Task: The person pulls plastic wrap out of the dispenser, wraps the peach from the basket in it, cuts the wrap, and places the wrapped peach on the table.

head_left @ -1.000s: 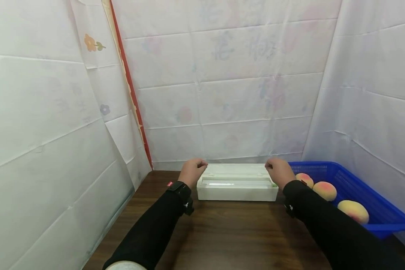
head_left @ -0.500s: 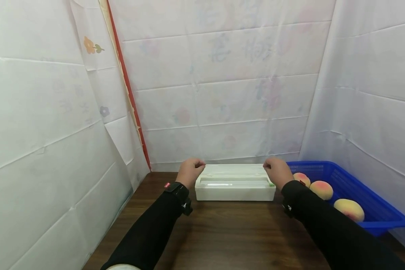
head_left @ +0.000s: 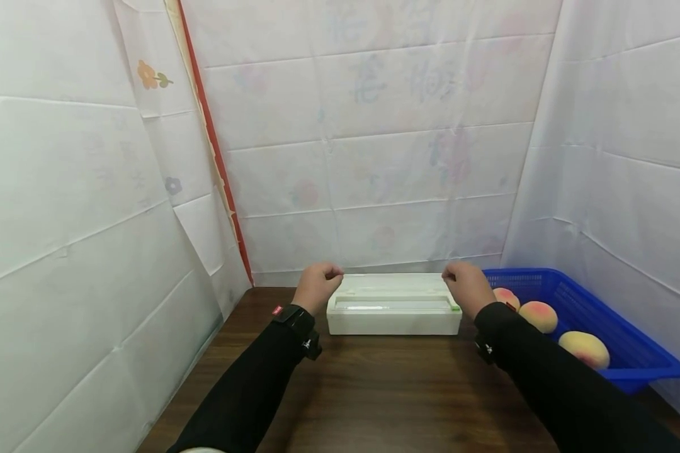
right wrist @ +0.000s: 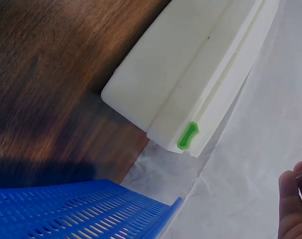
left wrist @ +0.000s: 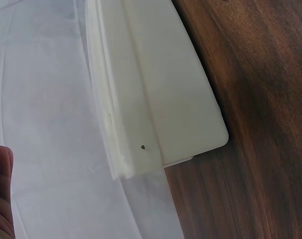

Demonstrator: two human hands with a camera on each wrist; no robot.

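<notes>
A white cling film dispenser (head_left: 393, 322) sits on the brown table, its long side facing me. Along its top runs a slot with a clear strip, and a green slide cutter (right wrist: 188, 135) is at the right end. My left hand (head_left: 318, 286) is raised by the dispenser's back left corner, thumb and fingertips pinched together. At the back right corner, my right hand (head_left: 466, 287) pinches in the same way. Both wrist views show the fingers beyond the dispenser, apart from its body. Clear cling film between the pinching fingers barely shows; I cannot tell its edges.
To the right stands a blue plastic basket (head_left: 646, 365) with peaches (head_left: 538, 316) in it, close under my right forearm. White sheeting (head_left: 374, 189) hangs behind the table and along both sides.
The hands keep their pinch at the dispenser's back corners. The whole head view has shifted slightly, with the dispenser and basket a little further left in it.
</notes>
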